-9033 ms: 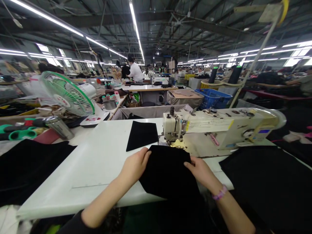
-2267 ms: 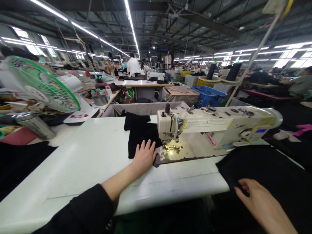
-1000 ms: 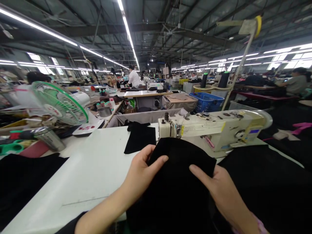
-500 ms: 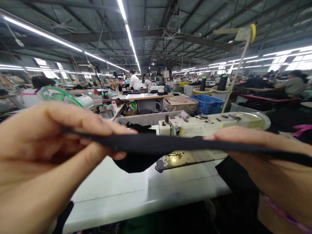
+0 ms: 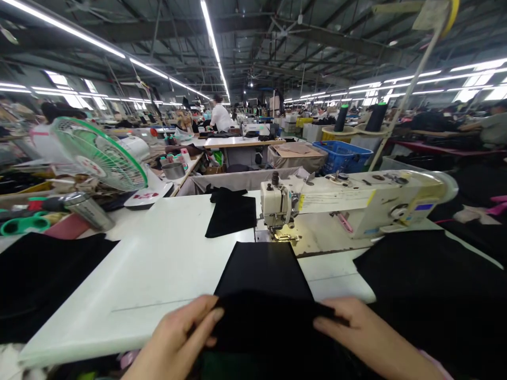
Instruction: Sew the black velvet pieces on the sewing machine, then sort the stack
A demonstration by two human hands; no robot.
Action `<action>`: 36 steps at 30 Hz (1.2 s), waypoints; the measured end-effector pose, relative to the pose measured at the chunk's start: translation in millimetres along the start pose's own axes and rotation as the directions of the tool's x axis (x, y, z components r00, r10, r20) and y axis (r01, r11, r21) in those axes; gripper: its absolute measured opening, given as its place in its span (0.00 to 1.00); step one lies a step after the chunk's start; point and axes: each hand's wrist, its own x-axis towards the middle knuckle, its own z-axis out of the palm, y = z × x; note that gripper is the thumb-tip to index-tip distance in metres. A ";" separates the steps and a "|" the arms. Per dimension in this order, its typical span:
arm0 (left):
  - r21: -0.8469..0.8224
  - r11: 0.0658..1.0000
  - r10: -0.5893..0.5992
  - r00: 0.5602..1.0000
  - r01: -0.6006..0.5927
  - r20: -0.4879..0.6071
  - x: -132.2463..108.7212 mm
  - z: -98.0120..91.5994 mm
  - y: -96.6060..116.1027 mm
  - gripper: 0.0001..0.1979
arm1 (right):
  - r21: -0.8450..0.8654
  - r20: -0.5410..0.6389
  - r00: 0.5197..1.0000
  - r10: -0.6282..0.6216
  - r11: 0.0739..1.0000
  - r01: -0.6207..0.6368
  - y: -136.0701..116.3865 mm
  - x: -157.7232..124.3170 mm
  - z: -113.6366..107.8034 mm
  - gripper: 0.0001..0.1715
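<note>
A black fabric piece [image 5: 264,274] lies flat on the white sewing table [image 5: 158,264], its far edge just short of the needle of the cream sewing machine [image 5: 348,203]. My left hand [image 5: 178,340] pinches its near left corner at the table's front edge. My right hand [image 5: 364,338] grips the near right corner, fingers closed over the cloth. Farther back, left of the machine head, rests a stack of black pieces [image 5: 232,212].
A green-caged desk fan [image 5: 99,154] and a metal flask [image 5: 89,209] stand at the left, beside green scissors [image 5: 19,224]. Black fabric piles lie at left [image 5: 43,274] and right [image 5: 431,290]. A person in white [image 5: 221,117] works far behind; a blue crate [image 5: 343,157] sits beyond the machine.
Half a second ago both hands held the black piece up near the camera, edge-on. Now it is laid flat on the table before the needle, hands low at its near edge.
</note>
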 end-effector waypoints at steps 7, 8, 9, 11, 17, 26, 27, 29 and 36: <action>0.628 0.776 0.107 0.993 -0.060 -0.038 122.6 17.5 -9.3 0.09 | -0.326 -0.518 0.822 -0.239 0.943 0.068 48.3 108.3 15.3 0.11; 0.667 0.744 0.116 0.992 -0.047 -0.060 135.3 21.0 -13.5 0.07 | -0.395 -0.555 0.782 -0.285 0.917 0.054 52.7 119.9 17.1 0.09; 0.682 0.730 0.120 0.990 -0.040 -0.070 146.1 23.9 -18.2 0.05 | -0.448 -0.577 0.755 -0.311 0.894 0.026 56.2 129.2 18.6 0.06; 0.662 0.748 0.107 0.993 -0.048 -0.048 162.1 28.0 -27.6 0.04 | -0.515 -0.597 0.739 -0.313 0.855 -0.054 60.4 141.7 20.7 0.05; 0.427 0.895 0.145 0.989 -0.126 -0.013 164.9 35.6 -42.5 0.10 | -0.441 -0.604 0.750 -0.269 0.897 -0.033 61.1 145.7 20.3 0.05; -0.608 0.793 -0.118 0.989 0.036 -0.094 91.4 29.9 -21.4 0.18 | 0.492 -0.581 0.799 0.158 0.850 0.190 56.1 97.7 31.6 0.26; -0.636 0.772 -0.125 0.986 0.025 -0.113 85.1 29.3 -17.3 0.18 | 0.505 -0.597 0.779 0.191 0.844 0.179 53.3 93.1 33.9 0.27; -0.640 0.768 -0.136 0.974 -0.010 -0.180 75.3 28.4 -10.0 0.17 | 0.478 -0.658 0.713 0.242 0.866 0.146 46.0 85.3 37.7 0.29; -0.586 0.802 -0.097 0.943 -0.115 -0.318 57.9 22.9 1.4 0.13 | 0.435 -0.732 0.620 0.282 0.894 0.107 22.3 69.1 36.3 0.30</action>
